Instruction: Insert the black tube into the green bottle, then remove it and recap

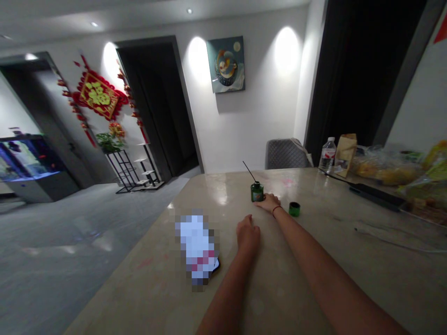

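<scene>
A: So what's going on in that room?
B: A pale wall (258, 125) is filling the back, and a big glossy table (139, 298) is taking up the front. A lit fish tank (31, 158) is glowing far left, a gray chair (288, 153) is sitting behind the table, and a red decoration (99, 94) is hanging between two doorways.
A: And the hands?
B: Left hand (248, 233) is resting on the tabletop, loosely curling; its palm side is hiding, so can't tell if it's pinching anything. Right hand (268, 203) is reaching farther, touching the green bottle (257, 192) low on its right side. Can't tell if it's actually gripping.
A: Where's the bottle exactly?
B: It's standing upright near the far edge. A green cap (294, 209) is sitting right of it, just beside the wrist, and a thin dark stick (249, 170) is leaning left out of the bottle's mouth.
</scene>
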The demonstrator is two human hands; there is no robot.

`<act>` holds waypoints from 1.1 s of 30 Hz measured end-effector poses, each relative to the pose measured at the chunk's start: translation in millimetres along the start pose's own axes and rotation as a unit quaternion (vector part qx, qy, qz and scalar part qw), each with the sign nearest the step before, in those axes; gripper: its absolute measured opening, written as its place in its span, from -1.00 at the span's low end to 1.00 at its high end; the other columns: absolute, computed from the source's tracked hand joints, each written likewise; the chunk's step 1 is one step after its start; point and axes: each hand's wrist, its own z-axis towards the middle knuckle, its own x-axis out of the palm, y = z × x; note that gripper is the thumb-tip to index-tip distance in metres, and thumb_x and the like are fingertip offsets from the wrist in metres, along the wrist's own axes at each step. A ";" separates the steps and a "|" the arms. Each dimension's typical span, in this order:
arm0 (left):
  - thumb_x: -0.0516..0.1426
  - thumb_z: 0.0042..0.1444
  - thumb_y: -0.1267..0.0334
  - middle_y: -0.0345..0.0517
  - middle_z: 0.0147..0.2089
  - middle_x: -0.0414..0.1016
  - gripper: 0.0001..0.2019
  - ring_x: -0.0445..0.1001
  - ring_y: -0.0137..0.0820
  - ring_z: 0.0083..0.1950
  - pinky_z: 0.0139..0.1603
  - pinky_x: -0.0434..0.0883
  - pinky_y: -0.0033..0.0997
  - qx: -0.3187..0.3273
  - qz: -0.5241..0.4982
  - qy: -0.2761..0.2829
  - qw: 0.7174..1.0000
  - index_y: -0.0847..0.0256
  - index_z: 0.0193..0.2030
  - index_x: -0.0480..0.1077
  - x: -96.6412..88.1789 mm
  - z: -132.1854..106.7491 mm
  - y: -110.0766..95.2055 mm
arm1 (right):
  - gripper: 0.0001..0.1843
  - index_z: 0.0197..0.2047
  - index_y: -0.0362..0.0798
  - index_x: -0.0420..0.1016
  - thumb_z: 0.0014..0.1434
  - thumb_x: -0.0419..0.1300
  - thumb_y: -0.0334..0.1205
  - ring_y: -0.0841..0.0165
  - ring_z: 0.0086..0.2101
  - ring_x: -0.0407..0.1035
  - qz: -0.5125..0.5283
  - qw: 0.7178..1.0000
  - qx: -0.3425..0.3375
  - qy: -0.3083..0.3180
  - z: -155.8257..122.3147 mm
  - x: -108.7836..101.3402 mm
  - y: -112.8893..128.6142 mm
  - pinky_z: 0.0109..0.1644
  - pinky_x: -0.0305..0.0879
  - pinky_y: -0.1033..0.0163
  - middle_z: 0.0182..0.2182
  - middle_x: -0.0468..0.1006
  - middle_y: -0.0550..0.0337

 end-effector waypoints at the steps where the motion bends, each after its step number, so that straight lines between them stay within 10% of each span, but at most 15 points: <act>1: -0.01 -0.04 0.41 0.02 0.01 0.35 -0.55 0.28 -0.33 0.02 0.07 0.13 -0.43 -0.001 -0.003 -0.002 1.000 0.28 0.07 0.20 0.2 0.0 0.3 | -0.24 -0.10 -0.06 0.40 -0.35 0.22 0.23 0.12 -0.10 0.29 0.001 1.000 0.000 0.000 -0.4 0.1 -0.6 -0.11 0.21 0.12 -0.11 0.40 -0.07; 11: -0.03 0.07 0.30 -0.01 -0.17 0.43 -0.71 0.37 -0.37 -0.14 -0.13 0.23 -0.47 -0.023 -0.007 -0.040 0.999 0.29 -0.04 0.23 -0.9 4.0 1.0 | -0.20 0.23 -0.33 -0.15 0.02 0.03 -0.08 0.01 -0.03 0.19 -0.064 0.995 0.013 -0.077 -36.8 -3.0 -5.5 -0.07 0.16 0.04 -0.02 0.27 -0.29; 16: -0.11 0.12 0.34 -0.07 -0.24 0.43 -0.48 0.41 -0.39 -0.27 -0.24 0.25 -0.43 -0.041 0.066 -0.067 0.995 0.11 0.24 -0.12 -4.3 1.3 -1.2 | -0.23 0.28 -0.19 -0.41 0.05 -0.12 -0.46 0.16 -0.19 0.29 -0.165 0.979 -0.099 -0.066 -67.4 -22.6 -13.6 -0.18 0.19 0.15 -0.17 0.37 -0.15; 22: -0.17 0.05 0.53 -0.05 -0.22 0.35 -0.29 0.41 -0.35 -0.24 -0.27 0.27 -0.41 0.029 0.249 0.003 0.968 -0.14 0.24 -0.40 -4.2 1.1 -3.1 | -0.29 0.27 0.10 -0.26 0.09 -0.19 -0.52 0.21 -0.22 0.30 -0.265 0.936 -0.234 -0.014 -92.0 -38.8 -23.7 -0.22 0.20 0.19 -0.21 0.40 -0.04; 29: -0.16 0.07 0.51 -0.05 -0.20 0.36 -0.33 0.40 -0.35 -0.22 -0.31 0.26 -0.43 0.040 0.289 0.027 0.956 -0.14 0.25 -0.32 -6.2 1.9 -0.6 | -0.34 0.26 0.12 -0.23 0.13 -0.17 -0.46 0.26 -0.25 0.35 -0.274 0.920 -0.275 0.048 -88.0 -52.8 -22.6 -0.26 0.19 0.24 -0.21 0.43 0.00; 33: -0.20 0.17 0.30 -0.03 -0.25 0.41 -0.63 0.40 -0.36 -0.22 -0.31 0.26 -0.43 0.029 0.244 0.015 0.969 0.14 0.10 0.15 -7.8 0.9 1.1 | -0.32 0.26 -0.08 -0.19 0.10 -0.02 -0.25 0.25 -0.27 0.37 -0.188 0.955 -0.225 0.035 -56.6 -64.4 -4.2 -0.28 0.19 0.27 -0.24 0.47 -0.01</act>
